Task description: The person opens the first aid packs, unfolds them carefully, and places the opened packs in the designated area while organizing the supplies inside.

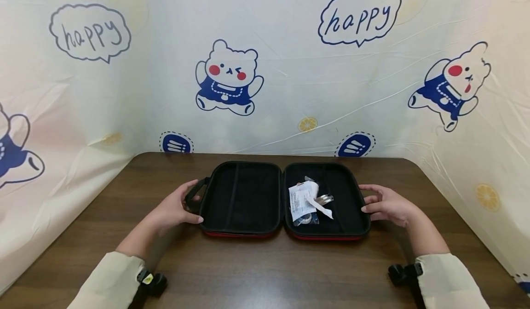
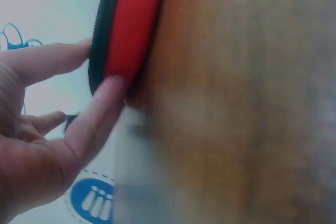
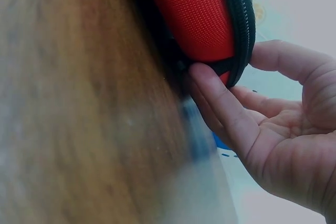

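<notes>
A zippered case (image 1: 252, 203) lies opened flat on the table, black inside and red outside. At its left end, by the black carry handle (image 1: 193, 197), my left hand (image 1: 175, 205) holds the edge. The left wrist view shows a finger at the zipper rim and another on the red shell (image 2: 134, 30). My right hand (image 1: 389, 205) grips the opposite end, its fingers against the zipper rim and the red shell (image 3: 197, 17). Inside the right half sit a white printed packet (image 1: 301, 197), a white strip (image 1: 322, 208) and small clear-wrapped items (image 1: 324, 199), their kind unclear.
The brown wooden table (image 1: 265, 272) extends in front of the case and to both sides. Behind it hangs a pale cloth (image 1: 285, 83) with cartoon bears and "happy" bubbles, which also runs along the left and right sides.
</notes>
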